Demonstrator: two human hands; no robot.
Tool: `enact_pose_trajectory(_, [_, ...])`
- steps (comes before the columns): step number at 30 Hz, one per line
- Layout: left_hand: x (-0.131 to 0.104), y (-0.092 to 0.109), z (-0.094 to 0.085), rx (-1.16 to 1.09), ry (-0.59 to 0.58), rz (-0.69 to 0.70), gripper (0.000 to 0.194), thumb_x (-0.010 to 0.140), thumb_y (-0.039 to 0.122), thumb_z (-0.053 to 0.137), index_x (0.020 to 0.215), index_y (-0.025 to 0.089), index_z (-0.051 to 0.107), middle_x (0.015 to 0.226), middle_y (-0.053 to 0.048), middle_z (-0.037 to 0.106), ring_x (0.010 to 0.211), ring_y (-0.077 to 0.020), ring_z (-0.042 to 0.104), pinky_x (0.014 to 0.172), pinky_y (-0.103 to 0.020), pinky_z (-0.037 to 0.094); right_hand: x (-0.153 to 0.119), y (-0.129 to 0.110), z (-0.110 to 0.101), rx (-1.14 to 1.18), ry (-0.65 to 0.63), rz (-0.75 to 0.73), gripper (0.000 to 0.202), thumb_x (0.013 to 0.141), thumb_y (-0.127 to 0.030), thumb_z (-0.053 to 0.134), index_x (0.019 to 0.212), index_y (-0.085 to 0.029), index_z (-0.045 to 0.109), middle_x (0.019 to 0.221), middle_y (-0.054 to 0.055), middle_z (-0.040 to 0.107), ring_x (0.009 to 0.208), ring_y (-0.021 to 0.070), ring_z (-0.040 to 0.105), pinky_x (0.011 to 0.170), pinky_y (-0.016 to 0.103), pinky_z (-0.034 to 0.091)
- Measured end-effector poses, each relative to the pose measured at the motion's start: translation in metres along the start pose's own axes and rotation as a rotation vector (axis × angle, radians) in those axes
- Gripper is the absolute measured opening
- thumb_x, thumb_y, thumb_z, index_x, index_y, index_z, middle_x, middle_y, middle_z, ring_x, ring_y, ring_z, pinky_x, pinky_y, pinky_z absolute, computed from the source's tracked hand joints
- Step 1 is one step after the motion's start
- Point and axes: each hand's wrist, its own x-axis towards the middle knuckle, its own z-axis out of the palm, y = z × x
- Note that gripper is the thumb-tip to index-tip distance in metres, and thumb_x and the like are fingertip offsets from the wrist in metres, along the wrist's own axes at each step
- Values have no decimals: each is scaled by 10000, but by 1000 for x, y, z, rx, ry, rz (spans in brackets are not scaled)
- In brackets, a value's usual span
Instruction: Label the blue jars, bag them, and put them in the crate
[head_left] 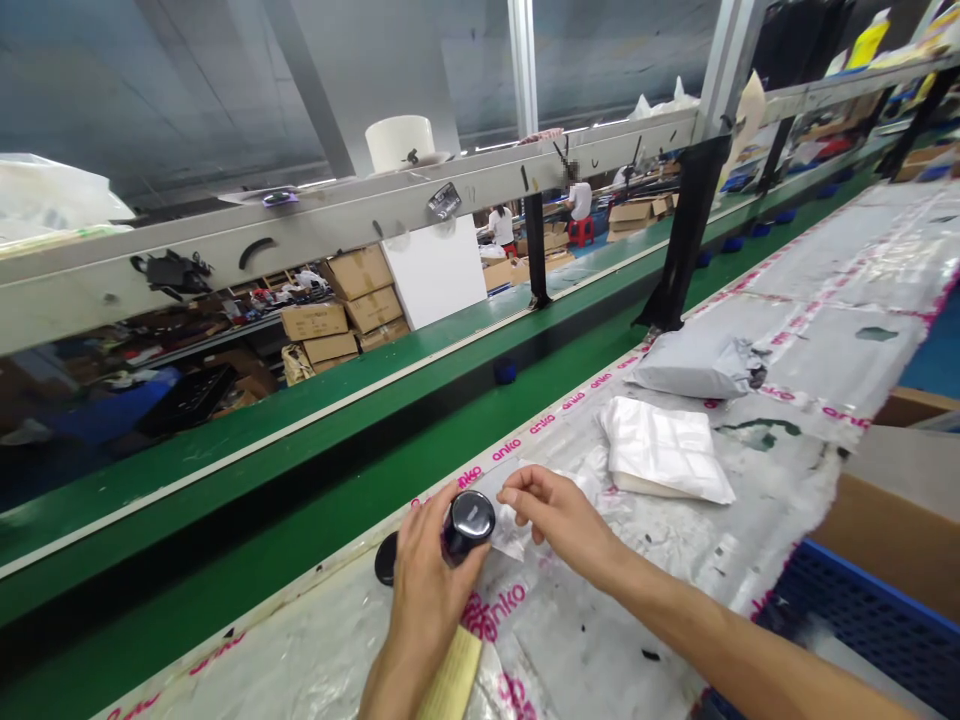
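My left hand (427, 580) is wrapped round a black cylinder (472, 516) with a glossy round end facing up. Past the back of that hand shows a black round piece (385, 560); whether it joins the cylinder is hidden. Just right of the glossy end, my right hand (551, 515) has thumb and forefinger pinched together, apart from the cylinder. Anything between those fingertips is too small to tell. Under my left wrist lies a yellow paper pad or card (456, 675). The plastic-covered table (300, 650), printed with pink lettering, is beneath both hands.
A white wrapped packet (667, 450) and a grey plastic mailer (697, 365) lie farther along the table. Beyond its edge runs a green conveyor (330, 480) below a metal rail (315, 225). A blue crate (862, 630) stands at lower right. People sit in the background.
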Motion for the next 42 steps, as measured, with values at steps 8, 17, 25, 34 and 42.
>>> enact_pose_trajectory(8, [20, -11, -3, 262, -140, 28, 595, 793, 102, 593, 1370, 204, 490, 1359, -109, 615, 1231, -267, 591, 1140, -521, 331, -23, 1, -2, -242, -113, -92, 160, 903, -343, 579, 849, -204, 641, 741, -12, 611, 687, 148, 545, 611, 252, 408])
enact_pose_trajectory(17, [-29, -6, -53, 268, 96, 63, 337, 930, 269, 569, 1266, 246, 568, 1291, -91, 643, 1215, -262, 591, 1050, -434, 451, -53, 10, 37, -767, -336, -190, 293, 898, -351, 594, 1158, -217, 619, 941, 62, 731, 859, 274, 683, 702, 315, 396])
enact_pose_trajectory(25, [-117, -15, -42, 84, -83, -277, 492, 875, 342, 597, 1355, 262, 528, 1391, -97, 569, 1266, -303, 557, 1035, -473, 492, -51, 29, 60, -792, -460, -66, 601, 727, -205, 695, 1312, -211, 559, 946, 45, 718, 831, 251, 661, 692, 304, 396])
enact_pose_trajectory(34, [-94, 13, -59, -433, -278, -646, 529, 773, 270, 635, 1293, 226, 550, 1068, -50, 715, 943, -246, 665, 872, -350, 502, -49, 36, 57, -35, -557, 181, 432, 719, -160, 688, 1137, -195, 582, 762, -43, 603, 641, 118, 547, 580, 223, 415])
enact_pose_trajectory(42, [-88, 19, -53, -356, -269, -651, 324, 770, 221, 574, 1092, 231, 613, 827, 20, 695, 733, -191, 619, 666, -275, 457, -54, 26, 51, -223, -488, 68, 117, 823, -203, 600, 865, -176, 706, 729, 10, 677, 655, 141, 589, 565, 226, 407])
